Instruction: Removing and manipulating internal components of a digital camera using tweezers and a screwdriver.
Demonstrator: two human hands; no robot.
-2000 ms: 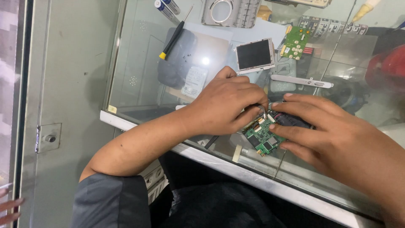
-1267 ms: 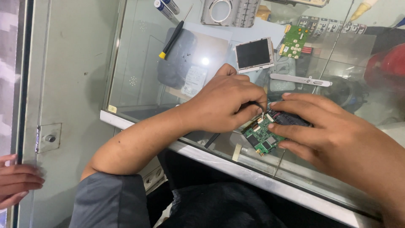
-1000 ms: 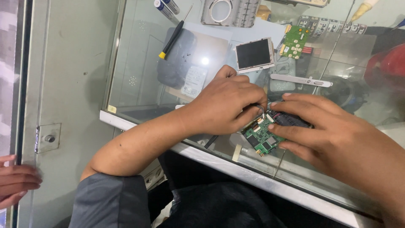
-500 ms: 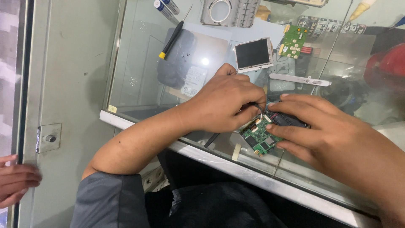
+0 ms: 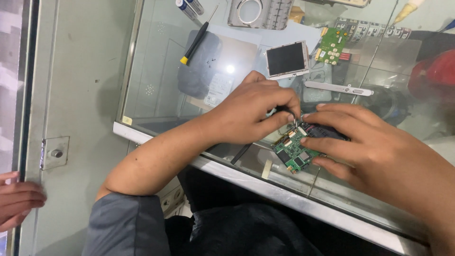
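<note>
Green circuit board lies on the glass worktop, near its metal front edge, and both hands are on it. Fingers cover most of the board, so only its lower corner shows. The left hand is curled with thumb and finger pinched together on a thin dark tool, and the tool's tip is too small to make out. The right hand lies flat with its fingers spread, pressing on the board and on a dark part beside it that is mostly hidden. Its wrist runs out of the picture. Farther back on the glass lie a small screen, a second green board, a grey strip, a screwdriver with a yellow end, two batteries and a grey cover with a round hole, cut off at the top. Something red shows blurry under the glass. Another person's hand peeks in at the left edge.
</note>
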